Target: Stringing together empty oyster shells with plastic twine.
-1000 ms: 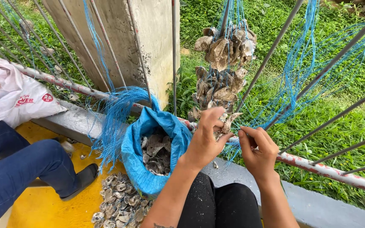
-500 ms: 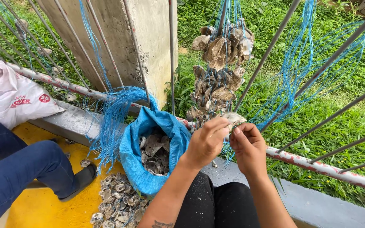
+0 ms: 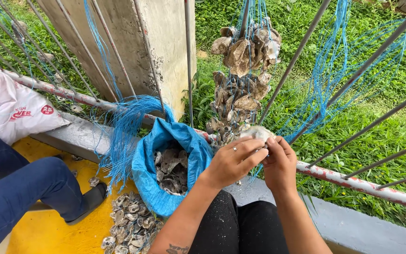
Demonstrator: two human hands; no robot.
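Note:
My left hand (image 3: 235,161) and my right hand (image 3: 280,162) are pressed together around one pale oyster shell (image 3: 257,133), held just under a hanging bunch of oyster shells (image 3: 243,70). That bunch is strung on blue strings (image 3: 254,14) that hang from above, beside the railing bars. A ring shows on a finger of my left hand. To the left of my hands, a blue sack (image 3: 172,169) stands open with several grey shells inside.
A pile of loose shells (image 3: 130,226) lies on the yellow floor by the sack. Another person in blue jeans (image 3: 19,188) sits at the left next to a white bag (image 3: 15,110). Slanted metal railing bars (image 3: 353,176), a concrete post (image 3: 137,47) and grass lie beyond.
My two hands have come together: the right hand moved left to meet the left hand, and both now close around the pale shell below the bunch.

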